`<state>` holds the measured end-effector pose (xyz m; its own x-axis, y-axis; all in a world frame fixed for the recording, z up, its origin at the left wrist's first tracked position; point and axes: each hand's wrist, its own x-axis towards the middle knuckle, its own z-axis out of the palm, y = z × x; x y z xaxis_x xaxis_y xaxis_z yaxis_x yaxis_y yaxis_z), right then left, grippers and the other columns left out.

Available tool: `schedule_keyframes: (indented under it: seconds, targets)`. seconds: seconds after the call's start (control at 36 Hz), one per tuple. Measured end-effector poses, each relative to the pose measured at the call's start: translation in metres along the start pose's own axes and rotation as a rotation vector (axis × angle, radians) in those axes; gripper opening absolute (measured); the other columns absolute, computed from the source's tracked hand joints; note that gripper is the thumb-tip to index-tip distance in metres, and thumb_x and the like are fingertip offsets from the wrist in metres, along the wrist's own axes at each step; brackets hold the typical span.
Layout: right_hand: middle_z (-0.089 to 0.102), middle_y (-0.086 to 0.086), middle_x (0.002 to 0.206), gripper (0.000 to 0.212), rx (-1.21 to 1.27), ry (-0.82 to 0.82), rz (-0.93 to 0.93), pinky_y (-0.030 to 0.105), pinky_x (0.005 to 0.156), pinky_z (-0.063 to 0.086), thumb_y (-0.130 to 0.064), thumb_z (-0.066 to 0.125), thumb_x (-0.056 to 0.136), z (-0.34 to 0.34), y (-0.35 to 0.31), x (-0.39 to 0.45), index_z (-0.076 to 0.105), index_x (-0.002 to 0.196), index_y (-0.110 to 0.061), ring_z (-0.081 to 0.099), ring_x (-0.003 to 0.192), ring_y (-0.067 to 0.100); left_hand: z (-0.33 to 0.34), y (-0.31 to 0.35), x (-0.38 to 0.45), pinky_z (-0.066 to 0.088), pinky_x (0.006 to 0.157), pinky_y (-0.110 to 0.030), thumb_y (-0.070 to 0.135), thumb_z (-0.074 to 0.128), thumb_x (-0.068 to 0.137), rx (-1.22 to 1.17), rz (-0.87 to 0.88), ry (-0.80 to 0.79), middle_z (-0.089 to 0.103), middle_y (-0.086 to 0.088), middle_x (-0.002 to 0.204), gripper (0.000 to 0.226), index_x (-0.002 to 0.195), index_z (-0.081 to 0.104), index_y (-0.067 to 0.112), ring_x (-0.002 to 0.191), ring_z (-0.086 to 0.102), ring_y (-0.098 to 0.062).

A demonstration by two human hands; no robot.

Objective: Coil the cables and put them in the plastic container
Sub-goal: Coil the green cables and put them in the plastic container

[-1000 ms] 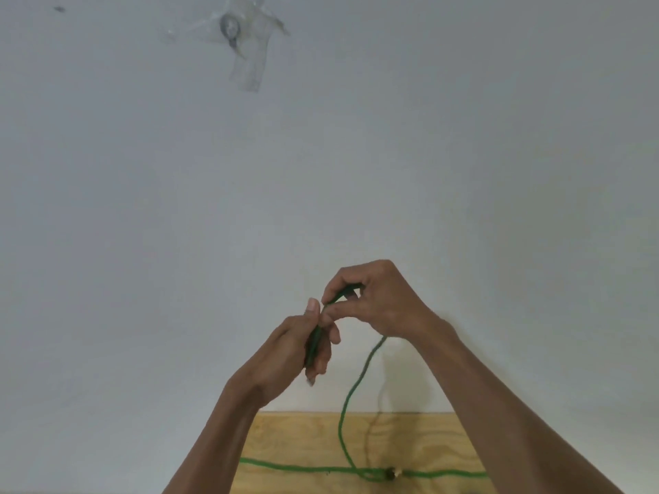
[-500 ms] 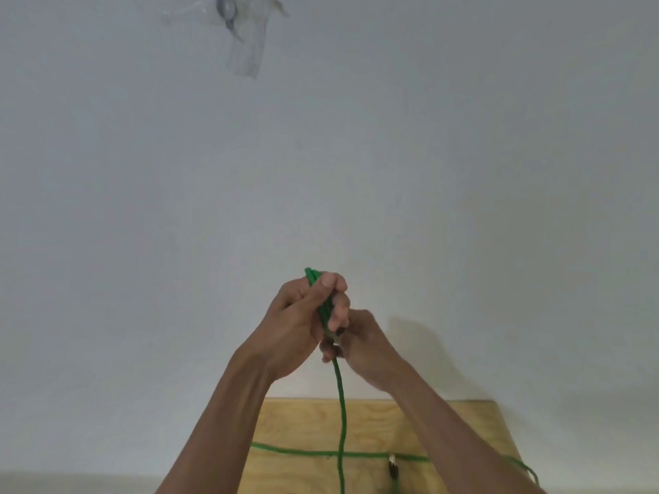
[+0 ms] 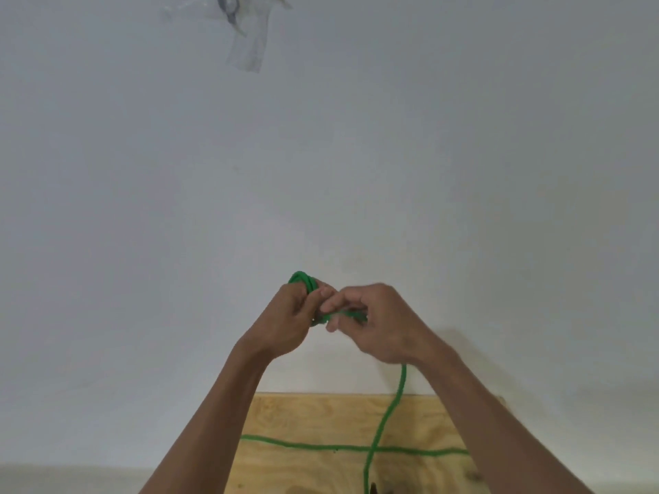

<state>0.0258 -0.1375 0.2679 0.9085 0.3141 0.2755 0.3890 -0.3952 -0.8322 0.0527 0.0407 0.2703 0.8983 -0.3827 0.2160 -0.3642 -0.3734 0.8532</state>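
Both hands grip the green cable (image 3: 387, 418): left hand (image 3: 289, 320) clutches its loops, right hand (image 3: 378, 322) pinches the strand.

The green cable (image 3: 387, 418) vanishes inside both hands and off the bottom edge.

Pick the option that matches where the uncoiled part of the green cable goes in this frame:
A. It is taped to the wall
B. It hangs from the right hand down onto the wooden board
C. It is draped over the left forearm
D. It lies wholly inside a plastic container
B: the green cable drops from under the right hand and runs down across the wooden board.
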Motion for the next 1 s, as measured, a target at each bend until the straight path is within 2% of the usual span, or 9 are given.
schedule_keyframes:
  seconds: [0.19, 0.36, 0.53, 0.61, 0.67, 0.75, 0.83, 0.92, 1.0]
  targets:
    - [0.075, 0.006, 0.074, 0.026, 0.096, -0.024, -0.079, 0.045, 0.068, 0.055, -0.010, 0.091, 0.063, -0.038, -0.013, 0.023, 0.072, 0.081, -0.011, 0.068, 0.070, 0.026, 0.015, 0.011, -0.023, 0.045, 0.061, -0.035, 0.055, 0.024, 0.102, -0.421, -0.257, -0.238, 0.062, -0.018, 0.064, 0.068, 0.090, 0.066, 0.004, 0.055, 0.052, -0.026]
    - [0.068, 0.029, 0.078, 0.021, 0.394, -0.011, -0.055, 0.045, 0.071, 0.049, -0.010, 0.088, 0.066, -0.032, 0.009, 0.030, 0.074, 0.080, -0.004, 0.061, 0.074, 0.030, 0.020, 0.022, -0.030, 0.048, 0.063, -0.036, 0.050, 0.040, 0.101, -0.795, -0.256, -0.342, 0.050, -0.008, 0.048, 0.052, 0.085, 0.064, 0.006, 0.044, 0.042, -0.019]
    - [0.072, 0.008, 0.075, 0.015, 0.749, -0.005, 0.050, 0.040, 0.074, 0.053, -0.024, 0.069, 0.086, 0.002, 0.022, 0.006, 0.076, 0.088, -0.011, 0.067, 0.068, 0.023, 0.032, 0.034, -0.026, 0.051, 0.065, -0.033, 0.029, 0.042, 0.102, -1.035, -0.097, -0.357, 0.055, -0.005, 0.051, 0.033, 0.090, 0.060, 0.004, 0.045, 0.047, -0.015]
    - [0.060, 0.001, 0.056, 0.037, 0.672, 0.050, 0.127, 0.030, 0.057, 0.043, -0.008, 0.060, 0.093, 0.022, 0.030, -0.003, 0.069, 0.060, -0.022, 0.053, 0.056, 0.021, 0.028, 0.036, -0.017, 0.053, 0.067, -0.032, 0.026, 0.042, 0.101, -1.019, -0.054, -0.286, 0.054, -0.006, 0.051, 0.032, 0.089, 0.063, 0.005, 0.051, 0.054, -0.018]
    - [0.060, -0.001, 0.059, 0.045, 0.554, 0.074, 0.198, 0.028, 0.054, 0.038, -0.006, 0.055, 0.098, 0.032, 0.036, -0.009, 0.065, 0.057, -0.021, 0.045, 0.056, 0.020, 0.021, 0.037, -0.010, 0.054, 0.070, -0.032, 0.026, 0.042, 0.102, -1.004, -0.028, -0.222, 0.054, -0.007, 0.053, 0.029, 0.092, 0.061, 0.006, 0.057, 0.059, -0.021]
    - [0.066, 0.005, 0.073, 0.020, 0.492, 0.039, 0.228, 0.026, 0.053, 0.038, -0.027, 0.058, 0.098, 0.044, 0.036, -0.016, 0.073, 0.087, -0.019, 0.044, 0.052, 0.013, 0.014, 0.036, 0.002, 0.053, 0.071, -0.031, 0.027, 0.044, 0.103, -0.916, -0.014, -0.080, 0.057, -0.006, 0.061, 0.027, 0.095, 0.059, 0.006, 0.059, 0.054, -0.019]
    - [0.066, -0.001, 0.074, 0.025, 0.498, 0.020, 0.234, 0.025, 0.050, 0.038, -0.021, 0.055, 0.100, 0.052, 0.033, -0.019, 0.067, 0.122, -0.017, 0.039, 0.053, 0.014, 0.008, 0.025, 0.011, 0.048, 0.074, -0.034, 0.025, 0.042, 0.104, -0.667, -0.009, 0.018, 0.062, -0.006, 0.070, 0.027, 0.099, 0.059, 0.005, 0.061, 0.051, -0.018]
    - [0.070, -0.005, 0.076, 0.024, 0.403, 0.032, 0.233, 0.026, 0.053, 0.040, -0.019, 0.057, 0.098, 0.055, 0.028, -0.022, 0.069, 0.119, -0.015, 0.042, 0.059, 0.020, 0.001, 0.011, 0.015, 0.047, 0.069, -0.039, 0.028, 0.044, 0.105, -0.382, -0.016, 0.085, 0.068, -0.007, 0.078, 0.029, 0.103, 0.061, 0.004, 0.065, 0.055, -0.020]
    - [0.075, -0.005, 0.081, 0.023, 0.233, 0.063, 0.188, 0.029, 0.061, 0.050, -0.021, 0.064, 0.093, 0.049, 0.024, -0.023, 0.071, 0.114, -0.016, 0.057, 0.063, 0.021, -0.008, -0.001, 0.012, 0.050, 0.062, -0.029, 0.024, 0.045, 0.106, -0.136, -0.009, 0.106, 0.071, -0.009, 0.080, 0.030, 0.099, 0.065, 0.003, 0.066, 0.063, -0.019]
